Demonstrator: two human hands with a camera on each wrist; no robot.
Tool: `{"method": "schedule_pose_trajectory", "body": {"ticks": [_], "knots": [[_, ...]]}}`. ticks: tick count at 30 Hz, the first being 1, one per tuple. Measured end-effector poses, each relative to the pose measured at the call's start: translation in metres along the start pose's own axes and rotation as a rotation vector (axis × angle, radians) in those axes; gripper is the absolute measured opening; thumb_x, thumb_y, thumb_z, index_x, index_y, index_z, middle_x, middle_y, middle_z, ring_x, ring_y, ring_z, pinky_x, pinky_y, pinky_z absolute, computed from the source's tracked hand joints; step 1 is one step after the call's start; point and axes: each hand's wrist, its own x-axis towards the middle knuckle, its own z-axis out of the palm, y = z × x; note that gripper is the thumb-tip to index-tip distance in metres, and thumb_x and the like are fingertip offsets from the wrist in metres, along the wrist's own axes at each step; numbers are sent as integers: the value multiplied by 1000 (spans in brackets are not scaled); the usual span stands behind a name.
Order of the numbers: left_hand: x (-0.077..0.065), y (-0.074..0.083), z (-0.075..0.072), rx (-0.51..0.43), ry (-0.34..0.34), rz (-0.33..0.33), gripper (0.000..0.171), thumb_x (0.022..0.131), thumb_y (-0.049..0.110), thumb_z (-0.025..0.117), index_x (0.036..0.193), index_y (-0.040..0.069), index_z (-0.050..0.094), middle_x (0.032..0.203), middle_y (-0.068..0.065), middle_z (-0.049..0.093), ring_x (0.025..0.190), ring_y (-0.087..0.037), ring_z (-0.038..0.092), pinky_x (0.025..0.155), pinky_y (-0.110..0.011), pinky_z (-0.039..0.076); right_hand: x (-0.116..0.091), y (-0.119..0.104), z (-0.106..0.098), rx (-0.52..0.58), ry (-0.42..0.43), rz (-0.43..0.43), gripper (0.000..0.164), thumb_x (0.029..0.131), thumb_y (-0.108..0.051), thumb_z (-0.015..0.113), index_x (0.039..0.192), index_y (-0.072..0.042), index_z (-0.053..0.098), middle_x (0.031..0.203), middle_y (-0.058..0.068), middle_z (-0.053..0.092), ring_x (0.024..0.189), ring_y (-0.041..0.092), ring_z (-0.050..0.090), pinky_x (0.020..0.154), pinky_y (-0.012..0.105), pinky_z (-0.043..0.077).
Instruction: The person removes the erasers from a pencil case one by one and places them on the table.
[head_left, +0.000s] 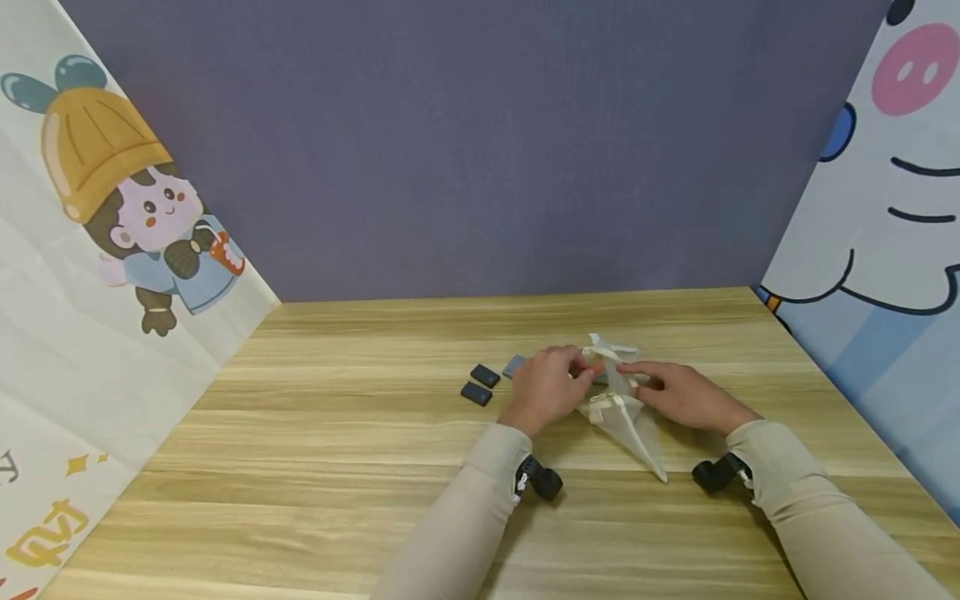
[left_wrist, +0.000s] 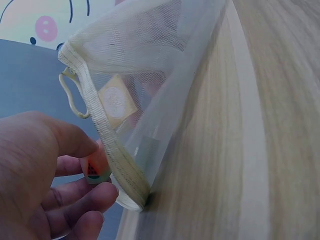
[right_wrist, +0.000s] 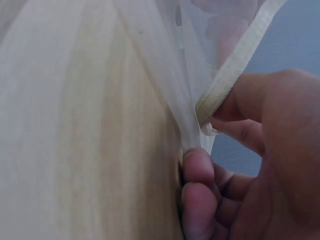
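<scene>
A white mesh bag [head_left: 628, 429] with a cream zipper edge lies on the table between both hands. My left hand [head_left: 547, 385] is at its mouth and pinches a small orange block [left_wrist: 98, 161] with green and dark markings. In the left wrist view the block is right beside the zipper edge. Through the mesh a yellowish tile with a pale round mark [left_wrist: 118, 100] shows inside the bag. My right hand [head_left: 686, 397] grips the bag at the other side of the mouth, with the zipper edge [right_wrist: 220, 90] between thumb and fingers.
Two dark blocks [head_left: 481, 383] lie on the wooden table [head_left: 315, 450] left of my left hand. A blue-grey block [head_left: 513, 366] sits close to that hand, partly hidden. A grey-purple panel [head_left: 480, 167] stands at the back, with cartoon-printed sheets at both sides.
</scene>
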Motion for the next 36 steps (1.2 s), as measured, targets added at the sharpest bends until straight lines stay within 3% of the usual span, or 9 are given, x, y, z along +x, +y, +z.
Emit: {"method": "schedule_pose_trajectory", "body": {"ticks": [13,20,31,36], "knots": [[-5,-4,-8,-67,-9,24,10,96,38,68,96,29,71,90,16,63,69,0,53,58,-24,44,-1,2,0,-1,-5,4,45,102,-20,58,147,-14,52,74,1,54,60,15,43,59,32,38],[-8,-7,-14,-56,-10,22,11,97,40,67,97,30,71,91,18,64,72,-1,54,63,-27,46,0,2,-1,-3,-1,1,45,102,-20,59,146,-13,53,95,2,64,67,16,48,65,35,40],[-8,-11,-18,-79,-10,24,10,98,39,64,94,31,69,94,16,65,74,-2,55,63,-28,45,0,3,-1,-8,-1,10,45,102,-22,59,146,-14,53,106,6,66,71,15,50,67,35,41],[-8,-15,-19,-107,-13,34,11,98,39,64,96,30,71,93,16,66,74,-1,56,64,-27,46,-1,1,-1,-15,-3,13,45,103,-24,58,147,-15,53,121,14,65,77,16,53,70,36,43]]}}
